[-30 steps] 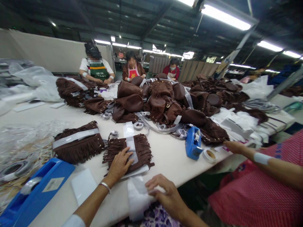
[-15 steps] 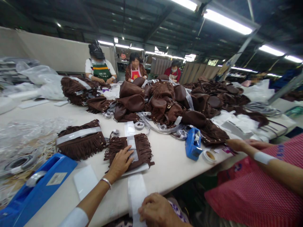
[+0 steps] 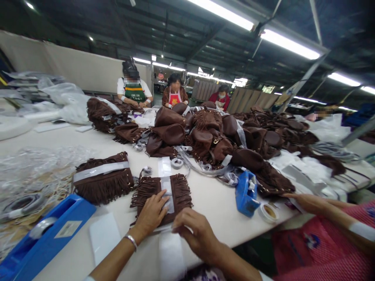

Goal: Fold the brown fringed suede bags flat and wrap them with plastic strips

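Note:
My left hand (image 3: 154, 212) lies with spread fingers on a brown fringed bag (image 3: 182, 194), pressing on the pale strip (image 3: 165, 183) that runs across it. Just right of it, my right hand (image 3: 195, 230) hovers at the bag's near edge with its fingers curled; whether it pinches anything is hidden. Below the bag, a translucent strip (image 3: 171, 253) hangs over the table's front edge. A second fringed bag (image 3: 104, 177) with a pale band around it sits to the left.
Blue tape dispensers stand at the lower left (image 3: 49, 234) and right (image 3: 246, 193), the latter beside a tape roll (image 3: 268, 213). Brown bags (image 3: 205, 136) are heaped behind. A neighbour's hands (image 3: 310, 203) work at the right; clear plastic (image 3: 38, 171) lies left.
My right hand has risen from the lower strip to the bag's near edge. My left hand stays on the bag. The whole view has shifted slightly.

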A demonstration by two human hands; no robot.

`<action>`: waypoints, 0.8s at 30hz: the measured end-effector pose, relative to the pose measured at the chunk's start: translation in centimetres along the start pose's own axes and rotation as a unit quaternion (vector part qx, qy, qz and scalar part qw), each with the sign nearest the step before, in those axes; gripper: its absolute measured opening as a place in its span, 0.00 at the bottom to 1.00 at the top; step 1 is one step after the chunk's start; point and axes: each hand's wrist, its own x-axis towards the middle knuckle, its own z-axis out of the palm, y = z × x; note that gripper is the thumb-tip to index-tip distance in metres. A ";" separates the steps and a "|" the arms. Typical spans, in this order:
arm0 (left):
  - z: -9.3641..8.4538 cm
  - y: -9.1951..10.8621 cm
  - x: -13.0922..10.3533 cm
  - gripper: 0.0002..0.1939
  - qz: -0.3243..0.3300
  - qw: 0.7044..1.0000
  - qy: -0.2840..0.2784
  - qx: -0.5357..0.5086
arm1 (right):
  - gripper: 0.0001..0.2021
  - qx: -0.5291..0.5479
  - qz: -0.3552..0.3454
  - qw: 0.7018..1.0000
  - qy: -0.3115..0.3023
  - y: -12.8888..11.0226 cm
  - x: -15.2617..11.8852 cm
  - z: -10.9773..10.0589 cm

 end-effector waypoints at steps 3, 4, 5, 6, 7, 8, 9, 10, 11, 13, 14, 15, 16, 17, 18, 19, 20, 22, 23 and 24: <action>-0.3 0.3 -0.1 0.20 -0.004 1.000 -0.003 -0.002 | 0.05 0.016 0.094 0.995 0.023 3.1 5.5 0.1; -0.4 0.4 0.0 0.19 -0.008 1.000 -0.003 -0.002 | 0.04 0.020 0.135 0.990 0.030 4.6 7.1 0.5; -0.5 0.4 0.0 0.19 -0.013 1.000 -0.003 -0.003 | 0.04 0.021 0.172 0.984 0.035 6.2 8.4 1.0; -0.5 0.5 0.0 0.18 -0.016 1.000 -0.003 -0.004 | 0.03 0.019 0.201 0.979 0.036 7.8 9.5 1.6; -0.5 0.4 0.1 0.18 -0.019 1.000 -0.004 -0.005 | 0.03 0.015 0.220 0.975 0.032 9.3 10.3 2.1; -0.5 0.4 0.1 0.18 -0.021 1.000 -0.006 -0.006 | 0.03 0.011 0.233 0.972 0.029 10.6 10.8 2.7; -0.5 0.3 0.2 0.19 -0.023 1.000 -0.008 -0.007 | 0.02 0.007 0.249 0.968 0.026 11.7 11.0 3.2; -0.4 0.2 0.2 0.19 -0.025 1.000 -0.011 -0.008 | 0.02 0.002 0.265 0.964 0.025 12.6 11.0 3.7; -0.3 0.1 0.3 0.20 -0.029 0.999 -0.013 -0.008 | 0.02 -0.004 0.280 0.960 0.026 13.3 10.8 4.1; 0.0 -0.2 0.3 0.19 -0.034 0.999 -0.020 -0.010 | 0.02 -0.018 0.305 0.952 0.033 14.0 10.3 4.6; 0.2 -0.3 0.3 0.19 -0.036 0.999 -0.024 -0.011 | 0.02 -0.024 0.314 0.948 0.037 14.2 10.1 4.7; 0.3 -0.5 0.3 0.19 -0.037 0.999 -0.029 -0.012 | 0.02 -0.029 0.322 0.945 0.040 14.3 10.0 4.7; 0.4 -0.6 0.3 0.19 -0.038 0.999 -0.034 -0.012 | 0.02 -0.031 0.328 0.943 0.043 14.3 9.9 4.8; 0.5 -0.7 0.3 0.19 -0.038 0.998 -0.039 -0.013 | 0.02 -0.032 0.334 0.941 0.043 14.4 9.9 4.7; 0.6 -0.8 0.3 0.19 -0.037 0.998 -0.043 -0.013 | 0.02 -0.032 0.338 0.940 0.043 14.4 9.9 4.7; 0.7 -0.8 0.3 0.20 -0.037 0.998 -0.045 -0.014 | 0.02 -0.029 0.341 0.939 0.041 14.5 10.0 4.7; 0.7 -0.9 0.3 0.20 -0.036 0.998 -0.045 -0.015 | 0.02 -0.026 0.343 0.938 0.040 14.5 10.1 4.7; 0.8 -1.0 0.3 0.23 -0.035 0.998 -0.041 -0.018 | 0.03 -0.017 0.345 0.938 0.037 14.6 10.2 4.6; 0.9 -1.1 0.2 0.24 -0.033 0.998 -0.039 -0.021 | 0.04 -0.013 0.346 0.938 0.037 14.7 10.3 4.6; 0.9 -1.2 0.2 0.25 -0.033 0.998 -0.037 -0.024 | 0.05 -0.011 0.346 0.938 0.037 14.6 10.3 4.6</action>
